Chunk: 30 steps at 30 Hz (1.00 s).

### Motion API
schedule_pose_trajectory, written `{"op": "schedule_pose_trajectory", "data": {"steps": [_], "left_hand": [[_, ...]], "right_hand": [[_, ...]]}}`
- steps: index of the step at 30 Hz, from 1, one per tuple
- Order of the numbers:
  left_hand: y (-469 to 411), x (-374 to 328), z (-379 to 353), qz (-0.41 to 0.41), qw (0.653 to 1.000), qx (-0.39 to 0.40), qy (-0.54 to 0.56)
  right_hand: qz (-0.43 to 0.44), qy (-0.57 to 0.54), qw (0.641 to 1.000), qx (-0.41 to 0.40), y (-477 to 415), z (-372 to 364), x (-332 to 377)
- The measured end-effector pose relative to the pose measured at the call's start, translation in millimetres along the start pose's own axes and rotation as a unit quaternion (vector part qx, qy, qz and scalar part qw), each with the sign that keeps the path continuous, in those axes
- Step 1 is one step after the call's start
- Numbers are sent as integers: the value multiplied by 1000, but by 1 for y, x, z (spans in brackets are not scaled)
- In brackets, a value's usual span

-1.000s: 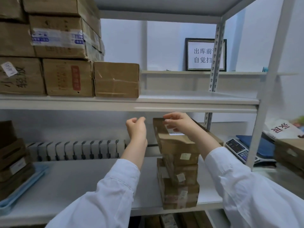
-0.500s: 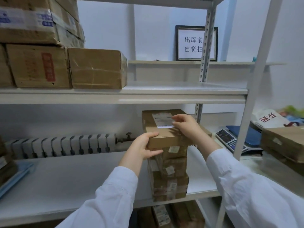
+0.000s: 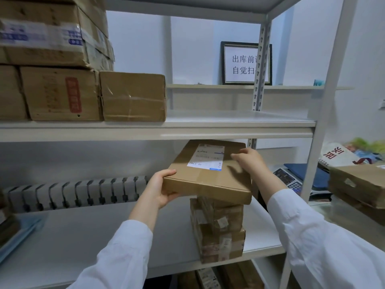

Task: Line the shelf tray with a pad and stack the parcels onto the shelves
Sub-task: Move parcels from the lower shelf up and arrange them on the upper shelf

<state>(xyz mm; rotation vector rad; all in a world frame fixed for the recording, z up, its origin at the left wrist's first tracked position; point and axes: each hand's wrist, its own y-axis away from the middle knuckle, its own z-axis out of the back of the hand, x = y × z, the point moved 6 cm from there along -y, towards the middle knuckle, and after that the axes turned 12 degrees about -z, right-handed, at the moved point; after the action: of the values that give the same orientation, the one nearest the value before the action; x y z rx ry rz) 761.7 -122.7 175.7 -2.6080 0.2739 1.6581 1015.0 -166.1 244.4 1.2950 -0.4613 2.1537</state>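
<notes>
Top parcel (image 3: 208, 174): flat brown carton with a white label (image 3: 206, 157) face up. It sits over the parcel stack (image 3: 218, 230) on the middle shelf (image 3: 104, 236), skewed to the stack and overhanging it to the left and front. Can't tell whether it rests fully on the stack or is partly carried.

Left hand (image 3: 160, 190): gripping the parcel's near-left corner, thumb on the top face, fingers curled under the bottom. The parcel lies just right of the palm and touches it.

Right hand (image 3: 250, 161): over the parcel's right side, fingers stretched leftward across the top face toward the label. No wrap round any edge is visible and the thumb is hidden. It casts a shadow on the carton, so contact looks light at most. The parcel is below and left of this hand.

The stack is several taped cartons, near the shelf's front edge and right of centre.

The upper shelf (image 3: 229, 130) is just above the parcel. It holds boxes (image 3: 133, 95) on its left half.

A radiator (image 3: 79, 192) runs behind the middle shelf at left. A blue tray (image 3: 18, 232) sits at the far left of that shelf. A framed sign (image 3: 241, 63) is on the back wall. A scale (image 3: 289, 180) stands right of the rack post.
</notes>
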Motion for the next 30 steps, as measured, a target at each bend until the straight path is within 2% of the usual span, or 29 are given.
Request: {"op": "schedule_pose_trajectory", "data": {"steps": [5, 9, 14, 19, 26, 30], "left_hand": [[1, -19, 37, -15, 1000, -24, -10], [7, -37, 63, -33, 998, -41, -28], [17, -57, 87, -64, 997, -49, -21], [25, -76, 111, -94, 994, -43, -24], [38, -87, 130, -68, 997, -21, -42], [40, -97, 136, -78, 995, -2, -56]], "right_hand": [[-14, -31, 999, 11, 9, -12, 5], [-11, 22, 1000, -9, 22, -21, 14], [-6, 62, 998, 2, 39, -38, 26], [-8, 91, 996, -2, 53, -49, 35], [-18, 113, 993, -28, 64, -48, 37], [-25, 67, 997, 6, 74, -49, 34]]}}
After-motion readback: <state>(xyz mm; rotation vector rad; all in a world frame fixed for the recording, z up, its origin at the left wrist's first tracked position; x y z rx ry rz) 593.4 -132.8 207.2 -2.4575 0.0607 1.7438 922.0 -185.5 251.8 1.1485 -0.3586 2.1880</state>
